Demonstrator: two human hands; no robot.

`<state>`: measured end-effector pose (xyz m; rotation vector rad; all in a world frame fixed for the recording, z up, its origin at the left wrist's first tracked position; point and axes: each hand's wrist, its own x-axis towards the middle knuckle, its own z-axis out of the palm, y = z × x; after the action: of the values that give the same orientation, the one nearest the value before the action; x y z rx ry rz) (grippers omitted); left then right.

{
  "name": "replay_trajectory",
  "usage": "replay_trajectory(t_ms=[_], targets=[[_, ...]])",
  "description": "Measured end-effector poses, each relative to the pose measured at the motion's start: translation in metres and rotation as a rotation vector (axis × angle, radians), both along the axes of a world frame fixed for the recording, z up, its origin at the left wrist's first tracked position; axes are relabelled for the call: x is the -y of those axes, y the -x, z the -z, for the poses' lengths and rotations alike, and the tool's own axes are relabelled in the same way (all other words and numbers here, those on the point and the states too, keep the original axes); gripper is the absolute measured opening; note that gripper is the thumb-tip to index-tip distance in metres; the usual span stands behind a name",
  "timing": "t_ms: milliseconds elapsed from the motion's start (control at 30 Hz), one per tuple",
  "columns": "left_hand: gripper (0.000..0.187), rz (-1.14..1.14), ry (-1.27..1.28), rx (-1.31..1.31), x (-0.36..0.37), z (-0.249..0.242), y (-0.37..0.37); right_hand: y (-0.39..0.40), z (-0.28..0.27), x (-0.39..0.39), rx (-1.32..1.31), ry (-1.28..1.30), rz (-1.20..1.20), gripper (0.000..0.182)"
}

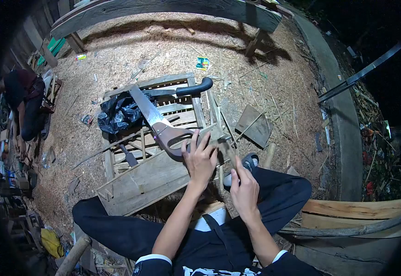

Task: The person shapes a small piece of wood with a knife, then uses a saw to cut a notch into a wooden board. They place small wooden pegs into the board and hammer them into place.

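My left hand (200, 158) lies with fingers apart on a plank-built wooden panel (152, 177), beside the handle of a hand saw (148, 110). My right hand (245, 187) is closed around the wooden handle of a hammer (228, 152). The hammer's head is at the panel's right end, close to my left fingertips. Whether a nail is under it, I cannot make out. Beneath the saw are a slatted wooden frame (196, 103) and a black plastic bag (120, 112). A black-handled tool (195, 87) lies across the top, its blade partly hidden.
A chisel-like tool (128, 155) lies on the slats. Sawdust covers the ground (163, 41), with a square board (254, 126) at right. A long beam (163, 10) stands at the back. Planks (357, 209) lie at lower right. Another person (28, 99) sits at far left.
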<state>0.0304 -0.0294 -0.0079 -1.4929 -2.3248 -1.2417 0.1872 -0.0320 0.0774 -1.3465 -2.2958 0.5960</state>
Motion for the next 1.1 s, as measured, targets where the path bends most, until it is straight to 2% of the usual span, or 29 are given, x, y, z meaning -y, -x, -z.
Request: replay_trajectory(t_ms=[33, 100, 133, 233, 367, 500, 567, 633, 767, 867, 967, 1000, 1100], targets=[[0.009, -0.003, 0.006, 0.0, 0.001, 0.001, 0.001, 0.002, 0.0, 0.002, 0.0, 0.006, -0.003, 0.047], [0.009, -0.004, 0.01, -0.005, 0.0, 0.003, 0.0, 0.004, 0.0, 0.005, -0.159, -0.049, 0.056, 0.047], [0.011, -0.001, 0.002, 0.005, 0.0, 0.003, 0.001, 0.0, 0.007, 0.004, -0.057, -0.026, 0.039, 0.047], [0.011, -0.001, 0.011, -0.012, 0.0, 0.001, 0.001, -0.005, 0.006, 0.001, 0.032, -0.008, -0.018, 0.048], [0.011, -0.004, 0.013, 0.001, 0.0, 0.002, 0.001, 0.002, -0.004, 0.008, -0.077, -0.042, 0.041, 0.049], [0.009, -0.012, 0.004, -0.023, -0.001, -0.001, 0.0, -0.005, 0.003, 0.0, 0.089, 0.032, 0.033, 0.048], [0.009, -0.006, 0.02, -0.008, 0.001, 0.001, -0.001, -0.004, -0.002, 0.002, 0.014, 0.041, 0.056, 0.047], [0.009, -0.01, 0.016, 0.003, 0.0, 0.0, 0.0, -0.001, -0.008, 0.002, -0.118, -0.055, 0.065, 0.048], [0.011, -0.022, 0.009, 0.008, -0.002, 0.002, -0.001, -0.007, 0.011, -0.003, -0.103, 0.029, 0.051, 0.046], [0.012, -0.017, 0.008, 0.005, -0.001, 0.001, 0.0, -0.002, 0.001, 0.002, -0.068, 0.175, 0.084, 0.042], [0.012, -0.007, 0.011, 0.003, 0.0, 0.002, -0.001, -0.002, 0.0, 0.002, -0.031, 0.204, 0.059, 0.042], [0.013, -0.008, 0.007, -0.001, 0.0, 0.003, 0.0, -0.002, 0.002, 0.001, -0.056, 0.074, 0.008, 0.046], [0.013, -0.004, -0.007, 0.041, 0.0, 0.003, -0.001, 0.002, -0.004, 0.005, -0.185, 0.011, 0.05, 0.046]])
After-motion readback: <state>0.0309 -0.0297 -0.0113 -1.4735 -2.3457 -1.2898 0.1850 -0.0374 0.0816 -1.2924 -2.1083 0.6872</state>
